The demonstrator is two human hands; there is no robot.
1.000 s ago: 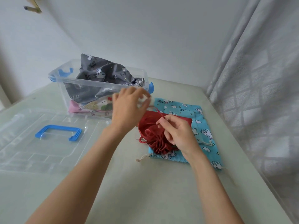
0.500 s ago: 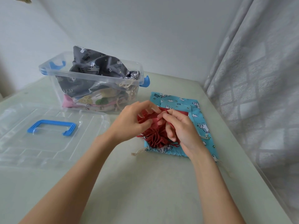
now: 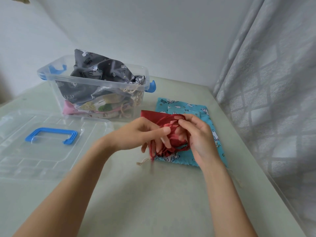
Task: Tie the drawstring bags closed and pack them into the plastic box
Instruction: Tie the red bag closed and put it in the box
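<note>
Because the red drawstring bag (image 3: pixel 153 116) is soft, light and floppy, lying on the blue unicorn bag (image 3: pixel 186 108) right of the plastic box (image 3: pixel 95 86), the left hand (image 3: pixel 136 134) and right hand (image 3: pixel 198 134), close together, seem to pinch its thin cords (image 3: pixel 168 119), the best spot to hold.

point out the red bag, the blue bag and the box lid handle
red bag (image 3: pixel 150 115), head view, on its flat upper left corner beyond the hands
blue bag (image 3: pixel 186 106), head view, on the bare printed cloth near its far edge
lid handle (image 3: pixel 51 130), head view, on the blue bar's far side
</note>
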